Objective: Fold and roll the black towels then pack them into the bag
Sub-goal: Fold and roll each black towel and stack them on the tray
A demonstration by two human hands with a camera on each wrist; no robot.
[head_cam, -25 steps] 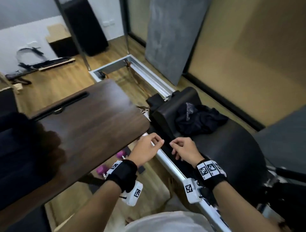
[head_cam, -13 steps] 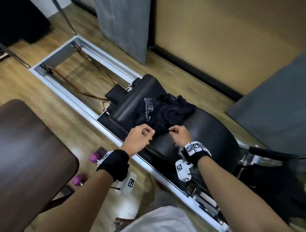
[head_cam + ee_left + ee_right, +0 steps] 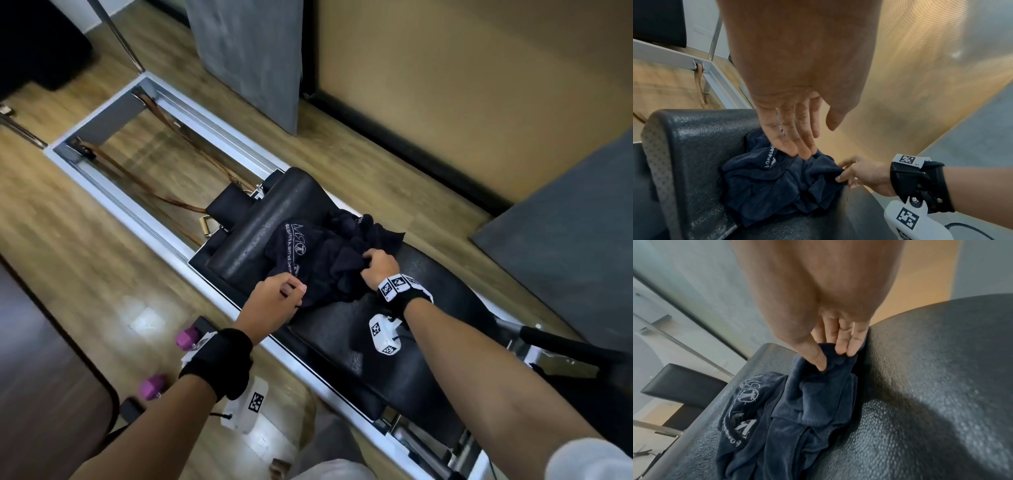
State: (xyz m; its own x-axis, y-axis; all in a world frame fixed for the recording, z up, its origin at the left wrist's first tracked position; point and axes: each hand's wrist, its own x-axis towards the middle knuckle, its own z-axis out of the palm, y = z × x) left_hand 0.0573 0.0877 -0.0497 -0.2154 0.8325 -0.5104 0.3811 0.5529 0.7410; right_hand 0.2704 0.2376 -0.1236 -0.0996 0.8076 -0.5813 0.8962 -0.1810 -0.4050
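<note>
A crumpled heap of black towels (image 3: 325,260) with a white printed logo lies on the black padded carriage (image 3: 411,342) of a floor exercise frame, against its padded roll (image 3: 267,219). My right hand (image 3: 371,265) pinches a fold at the heap's right side; in the right wrist view its thumb and fingers (image 3: 830,360) squeeze the towel (image 3: 797,410). My left hand (image 3: 294,291) is at the heap's near left edge. In the left wrist view its straight fingers (image 3: 807,146) touch the towel (image 3: 777,186) with their tips, thumb apart. The right hand (image 3: 846,173) also shows there.
The silver rail frame (image 3: 137,205) with brown straps runs away over the wooden floor. Two purple dumbbells (image 3: 186,337) lie on the floor by a dark wooden table (image 3: 41,394) at the left. Grey panels (image 3: 253,51) lean on the tan wall behind.
The head view has swung right from the table to the padded carriage. Both hands have reached forward to the towel heap, and the right hand has taken hold of a fold.
</note>
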